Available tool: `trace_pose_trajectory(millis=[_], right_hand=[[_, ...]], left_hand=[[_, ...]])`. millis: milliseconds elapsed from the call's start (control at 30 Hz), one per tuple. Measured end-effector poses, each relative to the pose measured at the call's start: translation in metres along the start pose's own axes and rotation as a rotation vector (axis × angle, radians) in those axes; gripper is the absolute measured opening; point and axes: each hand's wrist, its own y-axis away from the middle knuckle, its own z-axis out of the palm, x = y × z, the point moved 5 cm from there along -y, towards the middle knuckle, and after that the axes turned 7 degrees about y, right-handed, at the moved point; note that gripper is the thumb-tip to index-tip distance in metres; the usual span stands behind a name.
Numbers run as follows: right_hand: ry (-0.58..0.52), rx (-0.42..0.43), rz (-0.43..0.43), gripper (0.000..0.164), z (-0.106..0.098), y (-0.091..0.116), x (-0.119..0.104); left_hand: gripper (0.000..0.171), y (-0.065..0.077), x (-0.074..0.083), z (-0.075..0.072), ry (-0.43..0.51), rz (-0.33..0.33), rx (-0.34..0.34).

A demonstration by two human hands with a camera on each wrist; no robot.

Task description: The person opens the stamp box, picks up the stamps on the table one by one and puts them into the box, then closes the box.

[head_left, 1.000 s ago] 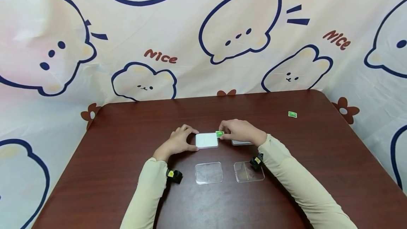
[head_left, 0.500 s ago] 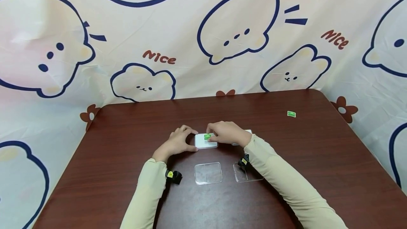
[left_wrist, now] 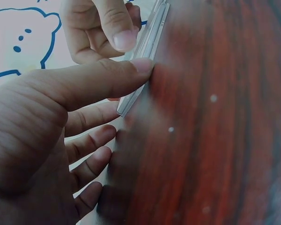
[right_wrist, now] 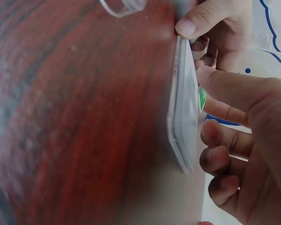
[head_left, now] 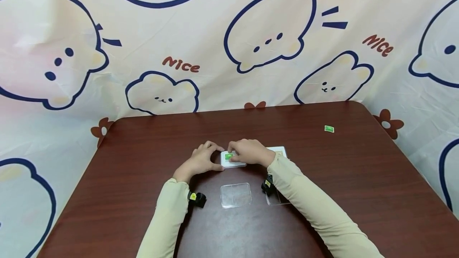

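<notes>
A flat clear case with a white sheet in it (head_left: pixel 234 164) lies on the table in the head view. My left hand (head_left: pixel 201 159) grips its left end, thumb on the near edge and a finger at the far one. Over the white sheet, my right hand (head_left: pixel 250 152) pinches a small green stamp-like piece (head_left: pixel 228 156) with a pale border. The right wrist view shows that green piece (right_wrist: pixel 202 99) at the face of the case (right_wrist: pixel 182 108), partly hidden by fingers. Whether it lies flat on the sheet I cannot tell.
A second white-filled case (head_left: pixel 277 149) sits to the right, partly behind the right wrist. Two clear lids lie nearer, one in the middle (head_left: pixel 236 195), one (head_left: pixel 275 200) under the right forearm. Another green piece (head_left: pixel 329 129) lies far right. A patterned cloth (head_left: pixel 215 23) hangs behind the table.
My right hand has carried the green piece leftward from the case's right corner to over its white sheet. The second case shows more. My left hand keeps its place.
</notes>
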Motion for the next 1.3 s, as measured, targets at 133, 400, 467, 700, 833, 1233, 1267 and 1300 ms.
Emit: trace_pose_trajectory(millis=[133, 400, 467, 700, 833, 1233, 1267, 1300], right_hand=[[0.000, -0.008, 0.004, 0.031, 0.003, -0.001, -0.001], [0.017, -0.025, 0.004, 0.032, 0.004, -0.005, -0.003], [0.013, -0.030, 0.005, 0.032, 0.003, -0.005, -0.004], [0.012, -0.025, 0.006, 0.031, 0.003, -0.005, -0.003], [-0.010, 0.000, 0.001, 0.029, -0.002, -0.003, 0.000], [-0.126, 0.058, -0.015, 0.030, -0.024, 0.019, 0.033], [-0.134, 0.064, -0.010, 0.030, -0.025, 0.022, 0.037], [-0.136, 0.073, -0.003, 0.031, -0.027, 0.025, 0.041]], left_hand=[[0.059, 0.000, -0.001, 0.002, 0.006, 0.000, -0.005], [0.060, 0.000, -0.002, 0.000, 0.013, 0.006, -0.003], [0.060, 0.000, -0.002, 0.000, 0.014, 0.008, -0.003], [0.060, 0.001, -0.003, 0.001, 0.011, -0.005, -0.004], [0.059, 0.001, -0.003, 0.002, 0.008, -0.007, -0.001], [0.061, 0.001, -0.002, 0.002, 0.017, -0.007, 0.010], [0.061, 0.001, -0.003, 0.002, 0.017, -0.005, 0.012], [0.061, 0.000, -0.003, 0.002, 0.018, -0.003, 0.012]])
